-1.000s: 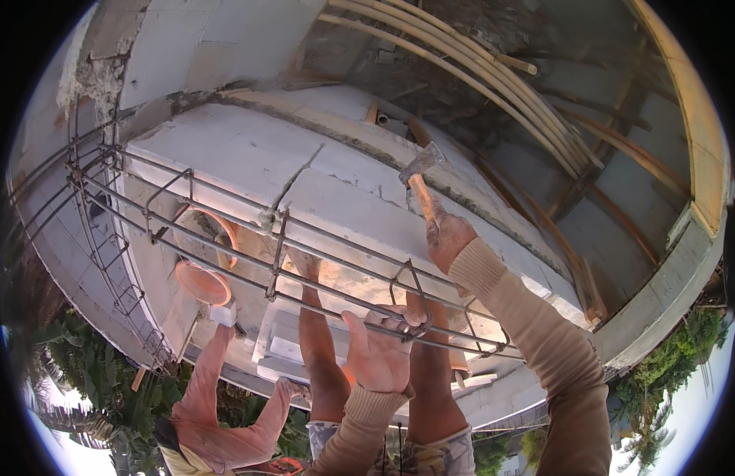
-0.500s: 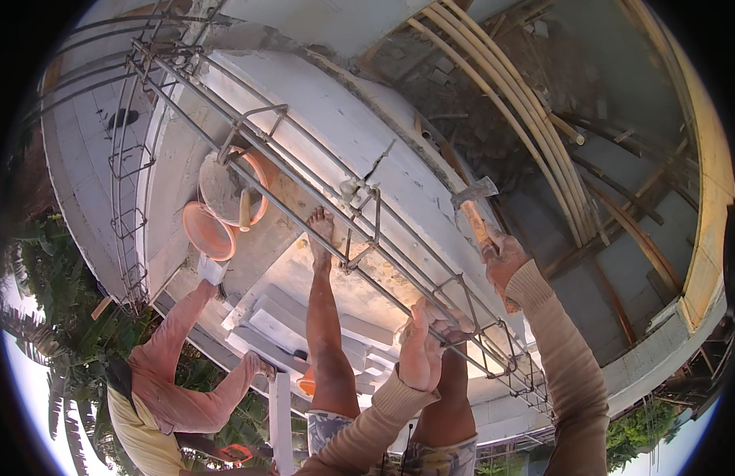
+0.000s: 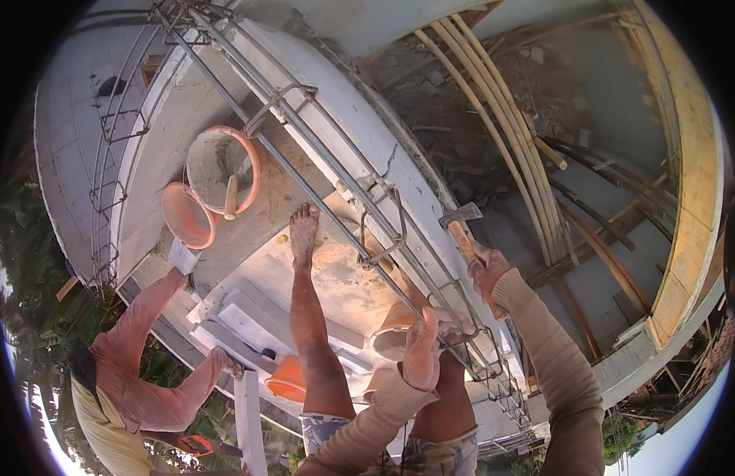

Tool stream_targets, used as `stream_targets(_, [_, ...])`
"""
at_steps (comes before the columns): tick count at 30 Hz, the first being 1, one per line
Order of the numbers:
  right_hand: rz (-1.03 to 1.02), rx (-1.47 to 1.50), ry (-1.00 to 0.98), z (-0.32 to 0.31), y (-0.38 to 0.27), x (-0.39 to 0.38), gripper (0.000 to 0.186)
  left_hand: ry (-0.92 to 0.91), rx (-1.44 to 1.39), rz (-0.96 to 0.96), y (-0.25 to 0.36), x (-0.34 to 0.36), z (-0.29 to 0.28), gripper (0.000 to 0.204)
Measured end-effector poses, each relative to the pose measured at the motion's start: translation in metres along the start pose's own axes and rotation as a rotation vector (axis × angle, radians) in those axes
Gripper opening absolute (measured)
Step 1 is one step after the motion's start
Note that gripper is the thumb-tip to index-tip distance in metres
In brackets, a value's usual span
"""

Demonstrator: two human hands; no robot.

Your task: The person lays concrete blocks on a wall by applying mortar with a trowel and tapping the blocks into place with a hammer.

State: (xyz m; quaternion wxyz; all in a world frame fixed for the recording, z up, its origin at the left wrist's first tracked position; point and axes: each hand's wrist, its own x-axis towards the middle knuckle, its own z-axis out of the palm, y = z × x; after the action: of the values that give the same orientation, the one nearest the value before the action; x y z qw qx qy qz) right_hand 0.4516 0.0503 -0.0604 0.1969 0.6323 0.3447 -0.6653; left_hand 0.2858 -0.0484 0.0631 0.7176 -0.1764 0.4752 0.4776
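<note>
My right hand (image 3: 488, 274) is closed round the wooden handle of a hammer (image 3: 461, 216), its metal head raised beside the white wall top. My left hand (image 3: 432, 341) holds the long rebar cage (image 3: 379, 226) near its closer end, fingers partly hidden among the bars. The cage slants from far left to near right along the wall (image 3: 335, 119), between my two hands and across my legs. Ties of bent steel ring its long bars.
Orange buckets (image 3: 259, 159) stand at the left, one holding grey mortar and a wooden-handled tool. Pale blocks (image 3: 252, 317) lie near my bare foot. A co-worker (image 3: 137, 381) is at lower left. Beyond the wall, a drop holds bamboo poles (image 3: 510, 119) and rubble.
The view has shifted, so the buckets and co-worker sit further left. More buckets show by my legs. The hammer stays raised in my right hand, and my left hand stays at the cage.
</note>
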Motion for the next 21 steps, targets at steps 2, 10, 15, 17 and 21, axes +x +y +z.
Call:
stream_targets(2, [-0.049, 0.058, 0.039, -0.009, 0.0, 0.003, 0.049, -0.013, 0.002, -0.003, -0.002, 0.001, -0.001, 0.06])
stream_targets(10, [-0.066, -0.343, 0.124, 0.004, -0.023, 0.01, 0.048, 0.036, -0.01, -0.067, -0.002, 0.0, -0.003, 0.061])
stream_targets(15, [-0.443, -0.122, 0.467, 0.009, -0.034, 0.043, 0.042, 0.01, -0.005, -0.065, -0.002, 0.001, 0.0, 0.064])
stream_targets(17, [-0.436, -0.145, 0.415, 0.017, -0.055, 0.043, 0.043, 0.011, 0.002, -0.074, -0.001, 0.002, -0.001, 0.065])
stream_targets(21, [-0.364, -0.104, 0.205, 0.009, -0.061, 0.055, 0.045, -0.024, -0.019, -0.104, 0.0, 0.001, -0.007, 0.064])
